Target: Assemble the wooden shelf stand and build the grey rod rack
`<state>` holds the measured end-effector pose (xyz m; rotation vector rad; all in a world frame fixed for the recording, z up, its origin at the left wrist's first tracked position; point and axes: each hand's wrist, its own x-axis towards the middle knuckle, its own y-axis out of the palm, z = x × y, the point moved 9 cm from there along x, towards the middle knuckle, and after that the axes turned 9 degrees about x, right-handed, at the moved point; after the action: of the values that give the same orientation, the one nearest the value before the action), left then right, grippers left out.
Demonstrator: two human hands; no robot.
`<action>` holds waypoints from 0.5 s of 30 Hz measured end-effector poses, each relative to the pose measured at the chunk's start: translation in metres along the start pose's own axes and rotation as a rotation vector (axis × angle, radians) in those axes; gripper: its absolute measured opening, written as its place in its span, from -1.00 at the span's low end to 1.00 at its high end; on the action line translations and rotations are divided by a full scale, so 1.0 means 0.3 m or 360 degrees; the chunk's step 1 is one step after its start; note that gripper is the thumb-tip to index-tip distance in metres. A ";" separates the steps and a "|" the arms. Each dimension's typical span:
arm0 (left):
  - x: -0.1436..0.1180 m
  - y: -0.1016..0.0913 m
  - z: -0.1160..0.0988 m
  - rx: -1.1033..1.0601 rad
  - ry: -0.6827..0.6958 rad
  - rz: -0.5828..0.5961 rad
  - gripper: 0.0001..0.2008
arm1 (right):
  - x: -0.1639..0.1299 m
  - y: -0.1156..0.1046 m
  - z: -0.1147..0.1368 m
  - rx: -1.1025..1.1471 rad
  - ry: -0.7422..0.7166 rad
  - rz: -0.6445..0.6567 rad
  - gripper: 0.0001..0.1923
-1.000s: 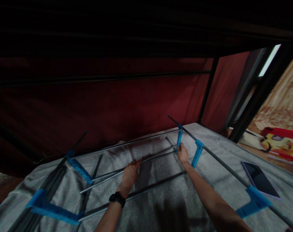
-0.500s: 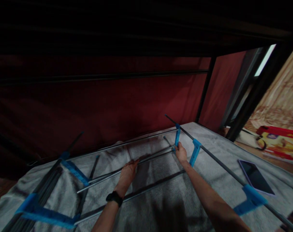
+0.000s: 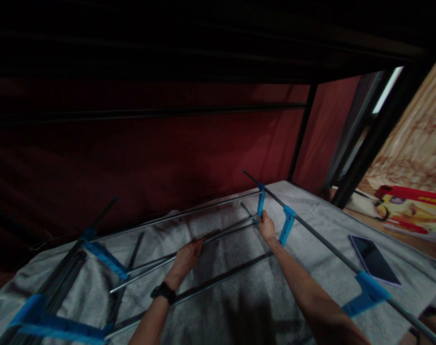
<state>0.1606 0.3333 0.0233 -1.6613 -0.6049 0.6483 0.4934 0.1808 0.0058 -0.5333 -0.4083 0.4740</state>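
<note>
Your left hand [image 3: 185, 258] stays closed around the thin grey metal rod [image 3: 175, 258], your right hand's fingers [image 3: 264, 221] still pinching its far end at the blue plastic connector [image 3: 260, 205]. Nothing has shifted; rod not visibly seated, lying over the grey-blanketed bed [image 3: 311, 230].

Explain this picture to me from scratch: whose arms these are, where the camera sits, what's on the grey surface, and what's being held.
There is no machine here. The camera is worn on a person's head and looks forward and down, so the two bare arms reaching in from the bottom are that person's own.

The grey blanket covers a flat surface with a dark red wall behind it. On it lies a frame of thin metal rods joined by blue plastic connectors.

The left hand, with a black watch on its wrist, has its grip on a loose metal rod. The right hand is at a blue connector, where that rod's far end meets it. A dark-screened tablet lies to the right.
</note>
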 end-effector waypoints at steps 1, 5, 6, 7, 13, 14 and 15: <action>-0.003 0.001 0.004 -0.0010 -0.0013 -0.0009 -0.56 | 0.000 0.001 -0.001 -0.0010 0.0006 0.0002 -0.67; -0.016 0.001 0.002 -0.0046 0.0010 -0.0056 -0.56 | 0.000 0.002 -0.002 -0.0037 0.0012 0.0012 -0.67; -0.017 0.002 -0.003 -0.0041 0.0021 -0.0058 -0.56 | 0.000 0.002 -0.002 -0.0042 0.0010 0.0013 -0.67; -0.016 0.004 -0.007 -0.0031 0.0026 -0.0057 -0.56 | 0.000 0.003 -0.002 -0.0047 0.0008 0.0014 -0.67; -0.001 0.023 -0.013 0.0053 0.0005 -0.0040 -0.54 | 0.002 0.010 -0.004 -0.0074 -0.0007 0.0015 -0.65; 0.000 0.025 -0.012 0.0054 0.0011 -0.0050 -0.55 | 0.003 0.012 -0.005 -0.0077 -0.0009 0.0013 -0.65; 0.000 0.026 -0.013 0.0053 0.0022 -0.0060 -0.55 | 0.003 0.013 -0.006 -0.0079 -0.0009 0.0011 -0.64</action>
<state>0.1636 0.3294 0.0161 -1.6185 -0.6111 0.6159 0.4938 0.1837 0.0024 -0.5818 -0.4249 0.4733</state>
